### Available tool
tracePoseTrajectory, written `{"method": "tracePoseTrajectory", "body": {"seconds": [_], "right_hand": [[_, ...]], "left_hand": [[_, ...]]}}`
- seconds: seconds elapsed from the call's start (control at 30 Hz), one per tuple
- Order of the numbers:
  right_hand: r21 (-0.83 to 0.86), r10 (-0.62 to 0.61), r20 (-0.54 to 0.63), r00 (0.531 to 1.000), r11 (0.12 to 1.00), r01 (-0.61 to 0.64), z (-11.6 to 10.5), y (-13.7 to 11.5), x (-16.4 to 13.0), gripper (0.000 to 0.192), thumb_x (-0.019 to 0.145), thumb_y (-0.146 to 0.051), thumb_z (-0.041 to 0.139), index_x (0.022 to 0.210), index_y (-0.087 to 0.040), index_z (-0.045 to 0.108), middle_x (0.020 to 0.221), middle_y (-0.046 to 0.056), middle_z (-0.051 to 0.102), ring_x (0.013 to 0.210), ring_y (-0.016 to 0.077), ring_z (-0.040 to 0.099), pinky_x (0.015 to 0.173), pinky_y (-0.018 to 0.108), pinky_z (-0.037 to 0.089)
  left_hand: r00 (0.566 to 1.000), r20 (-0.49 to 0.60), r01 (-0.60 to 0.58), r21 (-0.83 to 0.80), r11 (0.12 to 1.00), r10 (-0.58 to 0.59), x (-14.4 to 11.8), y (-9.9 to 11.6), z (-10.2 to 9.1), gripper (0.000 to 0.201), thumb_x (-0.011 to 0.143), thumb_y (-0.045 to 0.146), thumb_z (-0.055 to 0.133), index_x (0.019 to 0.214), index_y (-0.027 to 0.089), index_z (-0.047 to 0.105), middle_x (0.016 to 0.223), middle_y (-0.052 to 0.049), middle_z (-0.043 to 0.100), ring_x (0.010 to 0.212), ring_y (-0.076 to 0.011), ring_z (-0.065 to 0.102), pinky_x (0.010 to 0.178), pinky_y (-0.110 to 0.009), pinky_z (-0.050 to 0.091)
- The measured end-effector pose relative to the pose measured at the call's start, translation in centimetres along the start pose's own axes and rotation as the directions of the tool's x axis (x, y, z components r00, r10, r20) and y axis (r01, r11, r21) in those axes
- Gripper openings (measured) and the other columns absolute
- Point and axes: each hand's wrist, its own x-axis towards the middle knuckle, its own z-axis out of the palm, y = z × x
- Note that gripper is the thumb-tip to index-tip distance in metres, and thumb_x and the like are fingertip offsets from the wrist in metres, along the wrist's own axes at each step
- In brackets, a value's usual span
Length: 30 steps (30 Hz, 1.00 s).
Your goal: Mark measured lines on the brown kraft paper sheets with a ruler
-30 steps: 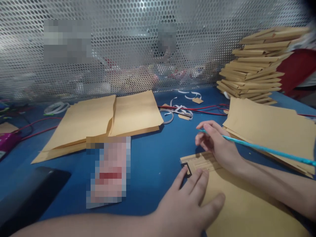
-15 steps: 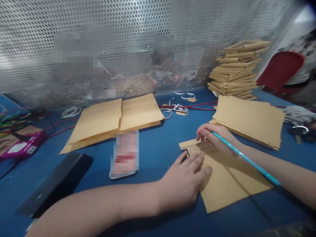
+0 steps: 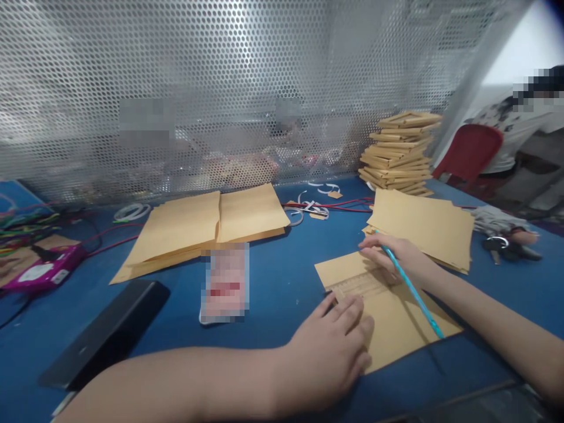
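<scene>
A sheet of tan kraft paper (image 3: 409,320) lies on the blue table before me, with a see-through ruler (image 3: 358,283) across its upper part. My left hand (image 3: 335,341) holds the ruler down by its left end, fingers bent over it and thumb toward me. Between those fingertips a small tan and dark patch shows; I cannot tell what it is. My right hand (image 3: 393,255) grips a long turquoise pencil (image 3: 412,288) above the sheet's far right part. The pencil's back end slants down toward me; its tip is hidden by the fingers.
Kraft paper piles lie at back left (image 3: 185,229) and right (image 3: 423,226), with a tall stack of folded kraft pieces (image 3: 396,153) behind. A phone (image 3: 227,288), a black case (image 3: 106,332), a purple box (image 3: 48,270), keys (image 3: 497,244) and a perforated metal screen (image 3: 198,70) surround them. A person sits at far right.
My view has tilted up and turned slightly right. My right hand has shifted off the ruler's middle toward the sheet's right side, pencil still held. The left hand stays on the ruler.
</scene>
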Motion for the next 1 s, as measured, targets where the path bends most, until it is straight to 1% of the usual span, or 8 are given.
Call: {"method": "tracePoseTrajectory", "body": {"seconds": [0.2, 0.33, 0.43, 0.57, 0.63, 0.73, 0.87, 1.0], "right_hand": [[-0.064, 0.142, -0.041, 0.989, 0.987, -0.145, -0.1, 0.1, 1.5, 0.015, 0.083, -0.033, 0.048, 0.092, -0.022, 0.054, 0.064, -0.001, 0.067, 0.061, 0.019, 0.063, 0.058, 0.03, 0.046], [-0.121, 0.166, 0.037, 0.985, 0.98, -0.161, 0.6, -0.7, 3.4, 0.011, 0.085, -0.028, 0.047, 0.086, -0.021, 0.055, 0.056, -0.004, 0.062, 0.056, 0.0162, 0.061, 0.055, 0.027, 0.045], [-0.186, 0.176, 0.1, 0.979, 0.97, -0.156, 1.4, -1.3, 5.5, 0.014, 0.089, -0.028, 0.051, 0.085, -0.017, 0.059, 0.066, -0.001, 0.065, 0.061, 0.0149, 0.062, 0.058, 0.027, 0.048], [-0.292, 0.162, 0.106, 0.981, 0.948, -0.125, 1.9, -2.4, 8.8, 0.025, 0.092, -0.034, 0.055, 0.108, -0.016, 0.06, 0.104, 0.006, 0.064, 0.084, 0.017, 0.063, 0.074, 0.036, 0.053], [-0.343, 0.13, 0.077, 0.988, 0.934, -0.096, 2.0, -3.2, 10.4, 0.029, 0.091, -0.033, 0.056, 0.115, -0.017, 0.057, 0.114, 0.007, 0.061, 0.094, 0.0198, 0.062, 0.079, 0.04, 0.053], [-0.389, 0.047, 0.072, 0.996, 0.921, -0.015, 2.3, -4.5, 12.7, 0.031, 0.091, -0.033, 0.055, 0.118, -0.018, 0.056, 0.118, 0.008, 0.059, 0.098, 0.0211, 0.061, 0.082, 0.042, 0.052], [-0.39, -0.071, 0.182, 0.981, 0.91, 0.139, 3.3, -5.7, 15.1, 0.03, 0.091, -0.032, 0.056, 0.118, -0.018, 0.056, 0.12, 0.009, 0.058, 0.099, 0.0214, 0.06, 0.083, 0.042, 0.052], [-0.363, -0.082, 0.259, 0.962, 0.915, 0.176, 4.2, -6.3, 16.6, 0.031, 0.091, -0.032, 0.057, 0.118, -0.017, 0.056, 0.12, 0.01, 0.058, 0.099, 0.0215, 0.06, 0.083, 0.042, 0.052]], "left_hand": [[0.985, -0.077, -0.14, 0.144, 0.98, 0.152, -0.2, 0.7, 0.7, 0.045, 0.099, 0.046, 0.039, 0.123, 0.01, 0.051, 0.136, -0.013, 0.049, 0.129, -0.0236, 0.041, 0.111, -0.033, 0.024], [0.962, -0.138, -0.186, 0.293, 0.938, 0.234, -0.4, 1.3, 2.0, 0.029, 0.099, 0.028, 0.039, 0.107, 0.008, 0.059, 0.113, -0.013, 0.065, 0.104, -0.0223, 0.061, 0.098, -0.034, 0.041], [0.947, -0.144, -0.219, 0.36, 0.907, 0.286, -0.6, 1.5, 2.7, 0.027, 0.096, 0.02, 0.039, 0.104, 0.005, 0.061, 0.106, -0.015, 0.068, 0.092, -0.0224, 0.066, 0.085, -0.034, 0.049], [0.927, -0.201, -0.205, 0.432, 0.878, 0.315, -0.6, 1.4, 2.9, 0.028, 0.094, 0.017, 0.038, 0.104, 0.003, 0.06, 0.101, -0.016, 0.069, 0.087, -0.0227, 0.067, 0.081, -0.035, 0.051], [0.916, -0.237, -0.199, 0.43, 0.881, 0.323, -0.5, 1.2, 2.9, 0.027, 0.095, 0.017, 0.038, 0.103, 0.004, 0.059, 0.098, -0.015, 0.07, 0.086, -0.0224, 0.068, 0.078, -0.034, 0.051], [0.912, -0.248, -0.212, 0.397, 0.893, 0.327, -0.3, 1.0, 2.9, 0.026, 0.097, 0.02, 0.037, 0.107, 0.006, 0.057, 0.096, -0.013, 0.071, 0.082, -0.0205, 0.068, 0.067, -0.029, 0.053], [0.921, -0.235, -0.184, 0.439, 0.88, 0.31, -0.2, 0.7, 2.7, 0.028, 0.098, 0.019, 0.038, 0.119, 0.006, 0.052, 0.103, -0.015, 0.069, 0.082, -0.0207, 0.069, 0.058, -0.027, 0.053], [0.94, -0.167, -0.184, 0.489, 0.853, 0.299, 0.0, 0.4, 2.8, 0.03, 0.097, 0.017, 0.042, 0.121, 0.002, 0.052, 0.108, -0.019, 0.068, 0.088, -0.0233, 0.069, 0.059, -0.027, 0.055]]}}
